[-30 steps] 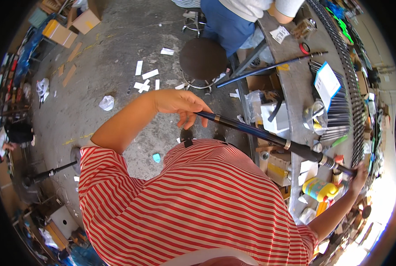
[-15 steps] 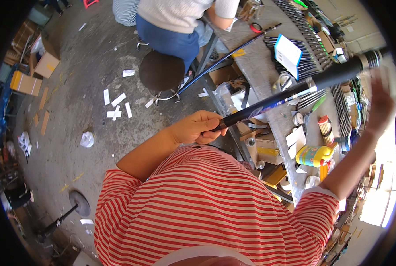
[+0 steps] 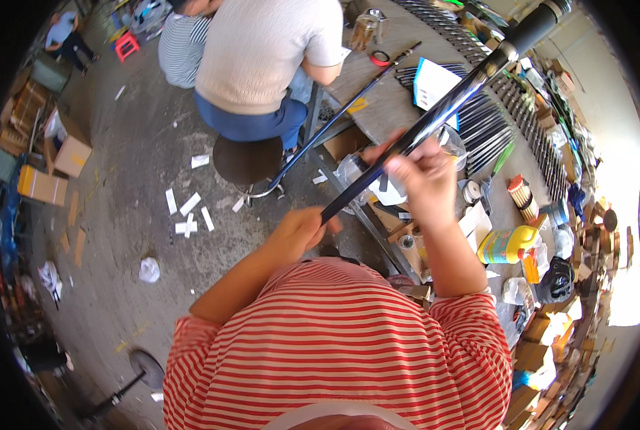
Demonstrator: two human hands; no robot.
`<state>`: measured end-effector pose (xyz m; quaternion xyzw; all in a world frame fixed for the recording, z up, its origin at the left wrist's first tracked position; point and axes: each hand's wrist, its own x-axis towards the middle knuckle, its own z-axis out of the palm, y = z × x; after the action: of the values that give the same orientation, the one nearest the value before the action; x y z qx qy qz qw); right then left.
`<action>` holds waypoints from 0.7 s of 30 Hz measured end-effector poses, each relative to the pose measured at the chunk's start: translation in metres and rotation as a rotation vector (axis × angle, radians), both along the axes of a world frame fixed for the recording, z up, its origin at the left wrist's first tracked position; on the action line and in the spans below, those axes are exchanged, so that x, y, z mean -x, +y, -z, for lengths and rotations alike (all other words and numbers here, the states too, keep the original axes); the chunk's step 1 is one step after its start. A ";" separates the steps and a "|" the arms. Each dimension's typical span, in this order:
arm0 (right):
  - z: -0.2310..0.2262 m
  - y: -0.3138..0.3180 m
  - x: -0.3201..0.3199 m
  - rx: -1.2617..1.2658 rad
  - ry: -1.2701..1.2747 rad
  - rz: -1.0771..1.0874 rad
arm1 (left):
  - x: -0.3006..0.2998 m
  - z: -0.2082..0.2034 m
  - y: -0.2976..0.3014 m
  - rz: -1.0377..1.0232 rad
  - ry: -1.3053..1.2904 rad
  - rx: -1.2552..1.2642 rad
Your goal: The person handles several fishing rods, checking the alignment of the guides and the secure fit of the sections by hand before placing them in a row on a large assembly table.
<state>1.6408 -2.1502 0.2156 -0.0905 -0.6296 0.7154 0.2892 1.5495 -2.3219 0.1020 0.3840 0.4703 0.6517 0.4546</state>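
A dark, glossy telescopic fishing rod (image 3: 434, 119) slants from my waist up to the far right, its thick black end over the table. My left hand (image 3: 300, 231) is closed round its thinner near end, just in front of my striped shirt. Partway along the shaft, my right hand (image 3: 431, 183) has its fingers wrapped round the rod; they are slightly blurred. Beneath the rod, a white card with blue edges (image 3: 434, 89) stands on the table beside many thin black rods (image 3: 486, 136).
The grey worktable (image 3: 377, 93) holds a yellow jug (image 3: 504, 245), a bundle of sticks (image 3: 523, 197) and red tape (image 3: 380, 58). A seated person (image 3: 270, 54) is at its far left, on a round stool (image 3: 248, 159). A blue rod (image 3: 334, 118) leans against the table edge.
My right hand has come back from the rod's thick far end to grip its middle. The rod now points more steeply away; my left hand stays at the near end.
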 end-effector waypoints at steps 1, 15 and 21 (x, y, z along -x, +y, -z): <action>-0.008 0.023 -0.002 -0.052 0.054 0.053 | -0.001 0.007 -0.011 -0.066 0.149 0.092; 0.006 0.193 0.031 0.768 0.044 0.456 | -0.016 0.043 -0.129 -0.731 1.123 0.580; 0.011 0.198 0.070 0.909 -0.046 0.611 | -0.029 0.004 -0.134 -0.718 1.658 0.714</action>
<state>1.5709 -1.9523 0.2042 -0.4009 -0.2083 0.7966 0.4017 1.5783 -2.4563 0.0977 0.3944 0.9006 0.0933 -0.1572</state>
